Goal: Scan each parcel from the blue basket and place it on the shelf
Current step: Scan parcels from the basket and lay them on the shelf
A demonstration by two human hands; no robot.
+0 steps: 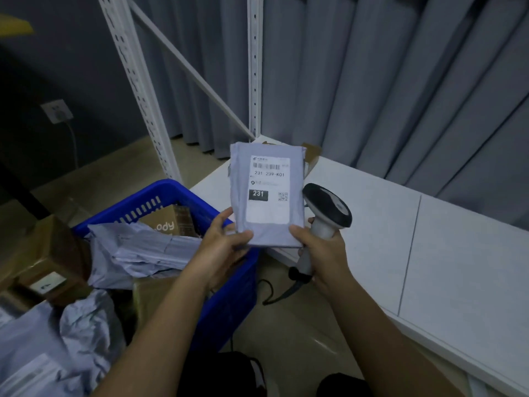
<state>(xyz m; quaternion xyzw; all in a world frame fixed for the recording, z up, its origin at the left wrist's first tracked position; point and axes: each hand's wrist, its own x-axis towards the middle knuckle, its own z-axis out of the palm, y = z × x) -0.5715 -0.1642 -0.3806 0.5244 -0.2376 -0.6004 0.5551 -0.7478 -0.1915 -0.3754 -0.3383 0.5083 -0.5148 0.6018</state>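
A white shelf (429, 253) with slotted uprights is seen along the right, grey curtains (400, 81) hung behind it. A blue basket (229, 296) is parked just off the shelf's left end, stuffed with grey mailer bags (137, 253) and a brown box (166, 224); more cardboard boxes (48, 259) are piled at its left. A grey parcel (267, 193) is held upright over the shelf's near-left corner, label facing up, "231" printed on it. Its bottom left corner is pinched by the left hand (220, 247). The right hand (323, 253) is wrapped round the handle of a barcode scanner (326, 213), thumb pressed on the parcel's bottom right corner. A small brown box (313, 156) is tucked at the shelf's far-left corner, behind the parcel.
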